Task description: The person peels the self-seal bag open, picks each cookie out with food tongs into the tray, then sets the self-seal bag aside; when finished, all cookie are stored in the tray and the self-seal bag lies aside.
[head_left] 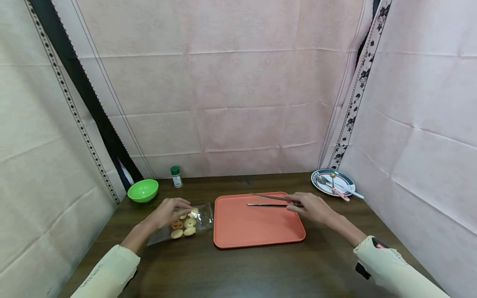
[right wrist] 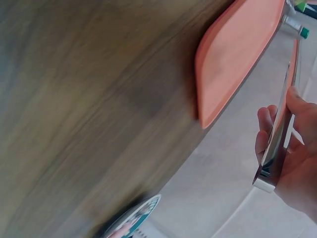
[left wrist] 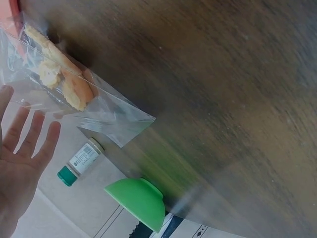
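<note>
Right hand (head_left: 312, 207) grips shiny tongs (head_left: 266, 205) | left hand (head_left: 169, 213) by clear cookie bag (head_left: 203, 217)

At a brown table (head_left: 223, 269), the left hand (head_left: 171, 213) is over a clear bag (head_left: 205, 216) of cookies (head_left: 189, 230) and the right hand (head_left: 314, 208) holds metal tongs (head_left: 266, 205) above an orange tray (head_left: 257, 229), with a green bowl (head_left: 143, 191), a small jar (head_left: 177, 179) and a plate (head_left: 346, 179) of cutlery (head_left: 340, 193) farther back.

The tongs (head_left: 266, 205) look like smooth, polished metal; the tray (head_left: 257, 227), matt plastic. Clear, glossy plastic film forms the bag (head_left: 204, 217) by the tray's left edge. Soft-sheened wood grain covers the desk (head_left: 238, 269); creased, matt cloth (head_left: 242, 103) hangs beyond.
</note>
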{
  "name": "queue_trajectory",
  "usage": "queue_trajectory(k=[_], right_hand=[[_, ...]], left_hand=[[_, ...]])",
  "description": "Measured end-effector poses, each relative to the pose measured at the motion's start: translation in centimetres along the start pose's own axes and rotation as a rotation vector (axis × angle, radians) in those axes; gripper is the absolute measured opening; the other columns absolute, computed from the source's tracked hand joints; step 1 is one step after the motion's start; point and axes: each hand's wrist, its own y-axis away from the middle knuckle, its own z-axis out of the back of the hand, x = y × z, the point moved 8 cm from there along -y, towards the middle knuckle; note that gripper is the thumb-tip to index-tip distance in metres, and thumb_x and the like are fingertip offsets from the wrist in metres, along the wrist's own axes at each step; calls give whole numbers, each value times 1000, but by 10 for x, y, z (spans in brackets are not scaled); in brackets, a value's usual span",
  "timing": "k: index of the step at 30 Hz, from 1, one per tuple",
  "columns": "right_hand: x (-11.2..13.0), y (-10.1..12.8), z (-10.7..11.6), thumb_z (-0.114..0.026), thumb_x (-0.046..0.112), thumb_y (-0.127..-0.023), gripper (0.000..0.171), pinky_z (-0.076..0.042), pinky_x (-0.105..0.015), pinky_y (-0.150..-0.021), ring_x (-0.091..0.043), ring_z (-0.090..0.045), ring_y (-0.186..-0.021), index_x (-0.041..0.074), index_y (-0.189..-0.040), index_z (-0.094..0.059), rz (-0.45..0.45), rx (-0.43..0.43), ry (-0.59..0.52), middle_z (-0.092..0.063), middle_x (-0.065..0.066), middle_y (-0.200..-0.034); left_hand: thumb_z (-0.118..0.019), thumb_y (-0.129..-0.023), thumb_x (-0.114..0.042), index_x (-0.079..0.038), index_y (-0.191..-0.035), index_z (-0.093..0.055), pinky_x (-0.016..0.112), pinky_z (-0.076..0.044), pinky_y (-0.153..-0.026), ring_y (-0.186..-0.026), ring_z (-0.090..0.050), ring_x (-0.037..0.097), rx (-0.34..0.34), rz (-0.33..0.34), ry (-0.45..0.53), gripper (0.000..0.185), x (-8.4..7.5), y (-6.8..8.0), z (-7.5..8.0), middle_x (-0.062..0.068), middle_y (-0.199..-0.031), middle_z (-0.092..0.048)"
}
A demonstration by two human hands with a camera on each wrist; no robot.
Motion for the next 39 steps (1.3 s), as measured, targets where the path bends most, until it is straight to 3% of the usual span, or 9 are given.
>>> queue_trajectory(k=[8, 10, 18, 24, 32, 39], right_hand=[[27, -21, -19, -67, 34, -103, 39, -51, -31, -69, -6, -63, -84, 20, -140, -67, 26, 78, -48, -74, -1, -120], [34, -26, -23, -66, 34, -103, 38, -49, -28, -65, -5, -59, -80, 19, -138, -68, 43, 87, -57, -74, 1, -116], [63, -42, -36, -68, 32, -102, 36, -55, -28, -70, -2, -66, -84, 14, -133, -71, 138, 65, -83, -76, -1, -119], [82, -54, -49, -69, 30, -102, 35, -53, -25, -68, -2, -62, -77, 11, -131, -72, 193, 67, -90, -76, -5, -119], [98, -68, -70, -66, 33, -104, 39, -56, -29, -73, -10, -71, -94, 15, -138, -67, 184, 136, -98, -73, -5, -127], [110, -83, -86, -65, 33, -104, 39, -60, -38, -88, -20, -72, -111, 15, -139, -66, 173, 158, -84, -71, -4, -131]], left_hand=[[-72, -99, -13, -4, -110, -80, 54, -56, -92, -115, -68, 40, -16, -23, -9, 17, -2, 1, 3, 21, -122, -72], [-71, -100, -14, -4, -110, -80, 54, -56, -93, -115, -68, 39, -16, -23, -7, 17, -3, 1, 3, 21, -122, -72], [-71, -100, -13, -5, -110, -81, 52, -57, -91, -114, -69, 39, -20, -34, -2, 16, -3, 2, 4, 21, -121, -72], [-71, -100, -14, -7, -110, -81, 51, -58, -91, -114, -69, 37, -26, -33, -13, 16, -2, 2, 5, 18, -121, -73], [-71, -100, -14, -8, -111, -81, 51, -58, -90, -114, -69, 37, -31, -38, -12, 16, -5, -1, 5, 20, -122, -72], [-71, -100, -17, -9, -111, -81, 50, -58, -90, -114, -69, 35, -17, -16, -14, 17, -6, -5, 3, 18, -122, -72]])
